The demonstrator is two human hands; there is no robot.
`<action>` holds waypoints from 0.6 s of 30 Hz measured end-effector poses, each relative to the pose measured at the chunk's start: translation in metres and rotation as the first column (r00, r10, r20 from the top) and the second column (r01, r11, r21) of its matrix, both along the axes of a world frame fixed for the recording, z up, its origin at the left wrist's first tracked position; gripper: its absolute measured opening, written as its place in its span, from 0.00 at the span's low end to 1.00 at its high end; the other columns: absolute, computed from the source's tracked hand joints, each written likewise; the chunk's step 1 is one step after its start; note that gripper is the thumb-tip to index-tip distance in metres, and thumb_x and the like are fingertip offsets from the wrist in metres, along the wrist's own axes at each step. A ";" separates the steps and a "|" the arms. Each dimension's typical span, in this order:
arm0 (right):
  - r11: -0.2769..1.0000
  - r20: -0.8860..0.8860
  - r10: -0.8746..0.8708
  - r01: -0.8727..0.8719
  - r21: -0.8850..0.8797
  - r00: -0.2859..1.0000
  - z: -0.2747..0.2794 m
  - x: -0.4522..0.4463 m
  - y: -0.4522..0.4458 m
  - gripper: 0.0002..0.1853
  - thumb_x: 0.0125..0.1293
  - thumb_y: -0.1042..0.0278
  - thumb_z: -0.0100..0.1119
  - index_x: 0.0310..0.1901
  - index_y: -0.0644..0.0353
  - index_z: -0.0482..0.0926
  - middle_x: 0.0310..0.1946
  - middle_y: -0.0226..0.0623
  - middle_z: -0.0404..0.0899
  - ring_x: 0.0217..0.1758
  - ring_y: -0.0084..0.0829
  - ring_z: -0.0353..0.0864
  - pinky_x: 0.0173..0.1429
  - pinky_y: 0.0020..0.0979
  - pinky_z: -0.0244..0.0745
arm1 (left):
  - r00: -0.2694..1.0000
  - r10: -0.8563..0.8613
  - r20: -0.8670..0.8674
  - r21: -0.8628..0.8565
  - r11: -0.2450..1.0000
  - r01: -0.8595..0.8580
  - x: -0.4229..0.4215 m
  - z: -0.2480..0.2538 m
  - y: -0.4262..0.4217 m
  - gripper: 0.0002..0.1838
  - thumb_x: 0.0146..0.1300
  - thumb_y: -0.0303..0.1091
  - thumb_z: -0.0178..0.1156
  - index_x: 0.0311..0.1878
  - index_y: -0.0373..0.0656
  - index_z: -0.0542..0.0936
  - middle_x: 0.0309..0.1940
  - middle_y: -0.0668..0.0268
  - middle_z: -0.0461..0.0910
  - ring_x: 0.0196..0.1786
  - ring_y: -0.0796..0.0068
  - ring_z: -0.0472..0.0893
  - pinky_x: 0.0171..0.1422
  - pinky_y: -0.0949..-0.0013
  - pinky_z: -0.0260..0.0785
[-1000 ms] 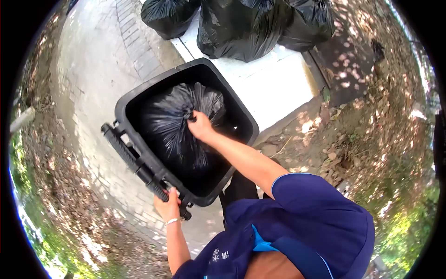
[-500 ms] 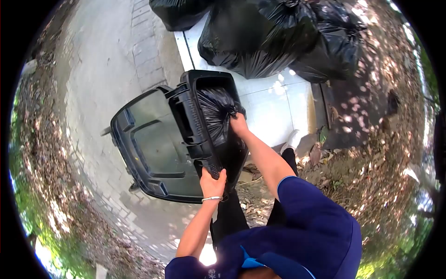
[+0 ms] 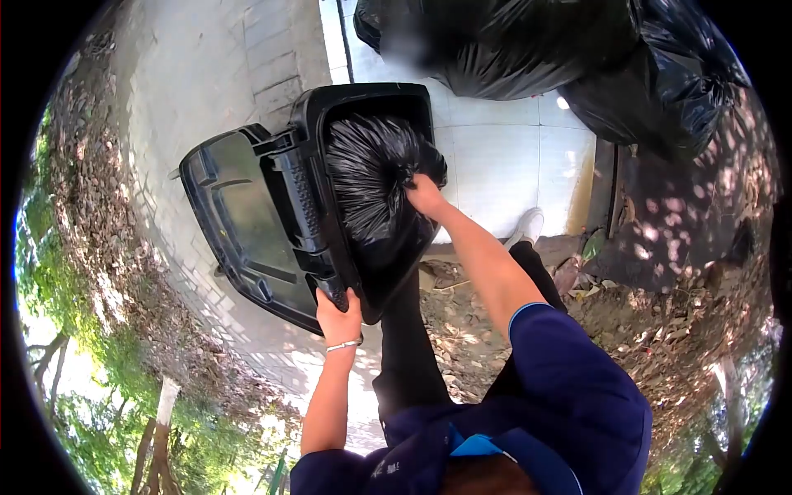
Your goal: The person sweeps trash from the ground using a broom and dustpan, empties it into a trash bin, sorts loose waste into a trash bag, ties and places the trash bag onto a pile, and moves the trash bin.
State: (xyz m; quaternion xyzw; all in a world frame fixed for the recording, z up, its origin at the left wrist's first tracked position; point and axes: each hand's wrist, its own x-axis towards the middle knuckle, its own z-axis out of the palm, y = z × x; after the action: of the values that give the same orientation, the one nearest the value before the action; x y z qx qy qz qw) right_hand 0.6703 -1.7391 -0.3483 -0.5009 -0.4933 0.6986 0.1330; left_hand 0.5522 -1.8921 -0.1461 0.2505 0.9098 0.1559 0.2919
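Observation:
A black wheeled bin (image 3: 307,115) stands tilted in front of me, its lid (image 3: 247,227) swung open to the left. Inside it sits a black garbage bag (image 3: 370,177), gathered into a knot at the top. My right hand (image 3: 425,196) is closed around that knot, at the bin's right rim. With my left hand (image 3: 339,318) I grip the handle bar (image 3: 332,290) at the near corner of the bin, fingers wrapped round it. A bracelet circles the left wrist. The lower part of the bag is hidden by the bin walls.
Several full black garbage bags (image 3: 511,41) are piled on the white tiled slab (image 3: 495,157) ahead. A dark mat (image 3: 660,223) lies to the right. Paved ground (image 3: 190,74) stretches left, with leaf litter (image 3: 91,198) beyond. My shoe (image 3: 530,224) is at the slab's edge.
The garbage bag sits higher in the bin opening, bulging over its right rim, with my right hand still on the knot. The bin is tipped differently and the view has shifted.

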 end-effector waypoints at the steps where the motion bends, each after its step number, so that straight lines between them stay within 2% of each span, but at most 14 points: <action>1: 0.998 0.045 0.036 -0.038 0.052 0.998 -0.007 -0.001 -0.002 0.10 0.49 0.73 0.46 0.33 0.67 0.71 0.29 0.53 0.73 0.37 0.48 0.72 0.41 0.34 0.64 | 0.999 -0.023 -0.024 -0.003 1.000 0.023 0.000 0.000 0.000 0.13 0.47 0.30 0.57 0.32 0.34 0.66 0.18 0.55 0.71 0.23 0.56 0.72 0.29 0.65 0.64; 3: 0.998 0.062 0.033 -0.036 0.056 0.998 -0.005 -0.002 0.000 0.10 0.49 0.73 0.46 0.33 0.67 0.71 0.29 0.53 0.73 0.37 0.48 0.72 0.41 0.34 0.64 | 0.995 -0.080 -0.064 -0.017 0.997 0.079 0.004 0.008 0.009 0.15 0.46 0.30 0.57 0.33 0.34 0.64 0.17 0.56 0.71 0.21 0.57 0.73 0.28 0.65 0.64; 4: 0.998 0.073 0.030 -0.034 0.053 0.997 -0.002 -0.001 -0.002 0.10 0.49 0.73 0.46 0.34 0.66 0.71 0.29 0.53 0.73 0.38 0.48 0.71 0.42 0.34 0.64 | 0.994 0.088 0.069 -0.126 0.989 -0.078 0.009 0.020 0.018 0.21 0.45 0.31 0.59 0.40 0.32 0.64 0.26 0.52 0.73 0.31 0.55 0.74 0.38 0.64 0.65; 5: 0.996 0.044 0.005 -0.008 0.084 0.999 -0.008 -0.002 -0.006 0.10 0.48 0.73 0.46 0.34 0.66 0.71 0.30 0.53 0.73 0.39 0.49 0.71 0.42 0.34 0.64 | 0.983 -0.107 -0.152 -0.049 0.994 0.100 0.021 0.030 0.021 0.25 0.44 0.31 0.60 0.45 0.30 0.62 0.33 0.50 0.71 0.38 0.56 0.72 0.44 0.64 0.62; 6: 0.997 0.052 0.014 -0.018 0.081 0.999 -0.008 -0.003 -0.006 0.10 0.48 0.73 0.46 0.34 0.66 0.71 0.30 0.53 0.73 0.39 0.49 0.71 0.42 0.34 0.64 | 0.885 -0.272 -0.377 -0.012 0.957 0.289 0.035 0.038 0.023 0.30 0.44 0.31 0.61 0.49 0.29 0.60 0.41 0.48 0.68 0.45 0.57 0.69 0.51 0.64 0.60; 8: 0.995 0.104 0.037 -0.046 0.087 0.994 -0.008 -0.002 -0.006 0.10 0.48 0.73 0.46 0.34 0.66 0.71 0.31 0.53 0.73 0.39 0.49 0.71 0.43 0.34 0.64 | 0.943 -0.262 -0.205 0.226 0.925 0.306 0.065 0.052 0.029 0.40 0.41 0.33 0.62 0.55 0.26 0.53 0.52 0.44 0.58 0.56 0.51 0.59 0.59 0.62 0.50; 9: 0.994 0.113 0.059 -0.069 0.086 0.992 -0.007 0.000 -0.007 0.10 0.48 0.73 0.46 0.34 0.66 0.71 0.31 0.53 0.73 0.39 0.49 0.71 0.43 0.34 0.64 | 0.894 -0.437 -0.099 0.211 0.869 0.448 0.072 0.047 0.028 0.40 0.41 0.32 0.62 0.55 0.26 0.52 0.52 0.44 0.58 0.56 0.50 0.58 0.60 0.62 0.50; 10: 0.994 0.102 0.063 -0.072 0.084 0.993 -0.008 -0.001 -0.006 0.10 0.48 0.73 0.46 0.34 0.66 0.71 0.30 0.53 0.73 0.39 0.48 0.71 0.43 0.34 0.64 | 0.809 -0.588 -0.004 0.216 0.789 0.575 0.080 0.035 0.028 0.41 0.40 0.32 0.62 0.56 0.26 0.52 0.53 0.44 0.57 0.57 0.49 0.58 0.60 0.62 0.50; 11: 0.993 0.080 0.070 -0.077 0.086 0.994 -0.009 -0.003 -0.003 0.10 0.48 0.73 0.46 0.33 0.67 0.71 0.29 0.52 0.73 0.39 0.47 0.72 0.43 0.33 0.64 | 0.797 -0.602 0.058 0.213 0.787 0.579 0.084 0.012 0.036 0.41 0.40 0.33 0.62 0.56 0.26 0.51 0.54 0.43 0.56 0.57 0.48 0.57 0.60 0.60 0.50; 14: 0.997 0.001 0.075 -0.075 0.036 0.997 -0.004 0.001 0.005 0.10 0.49 0.73 0.46 0.32 0.67 0.72 0.28 0.52 0.73 0.37 0.45 0.73 0.42 0.33 0.65 | 0.748 -0.645 -0.156 0.045 0.752 0.658 0.083 -0.066 0.065 0.52 0.29 0.39 0.68 0.56 0.27 0.50 0.57 0.46 0.52 0.60 0.52 0.54 0.63 0.59 0.47; 16: 0.995 -0.051 0.099 -0.098 0.038 0.994 -0.008 0.011 0.002 0.09 0.49 0.72 0.47 0.31 0.67 0.72 0.26 0.51 0.74 0.33 0.42 0.74 0.39 0.32 0.66 | 0.696 -0.675 -0.245 -0.116 0.733 0.670 0.082 -0.104 0.081 0.53 0.25 0.41 0.70 0.56 0.28 0.52 0.58 0.47 0.52 0.61 0.54 0.54 0.64 0.59 0.46; 17: 0.993 -0.033 0.113 -0.112 0.022 0.993 0.006 0.012 0.009 0.09 0.49 0.72 0.48 0.31 0.68 0.71 0.25 0.49 0.74 0.32 0.39 0.74 0.39 0.31 0.66 | 0.665 -0.704 -0.248 -0.186 0.708 0.681 0.085 -0.110 0.089 0.51 0.26 0.40 0.69 0.56 0.29 0.54 0.56 0.49 0.55 0.60 0.57 0.56 0.61 0.61 0.49; 18: 0.993 -0.016 0.122 -0.122 0.001 0.992 0.017 0.013 0.012 0.09 0.50 0.73 0.49 0.31 0.70 0.71 0.25 0.47 0.74 0.31 0.36 0.74 0.38 0.31 0.66 | 0.669 -0.698 -0.254 -0.200 0.715 0.670 0.086 -0.124 0.087 0.51 0.26 0.40 0.69 0.56 0.29 0.54 0.56 0.49 0.55 0.60 0.57 0.56 0.61 0.61 0.49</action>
State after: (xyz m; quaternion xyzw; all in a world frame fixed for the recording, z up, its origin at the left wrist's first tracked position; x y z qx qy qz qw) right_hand 0.6832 -1.7268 -0.3314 -0.4644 -0.5218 0.7094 0.0941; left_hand 0.6378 -1.8050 -0.2701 0.5810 0.7893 -0.0478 0.1928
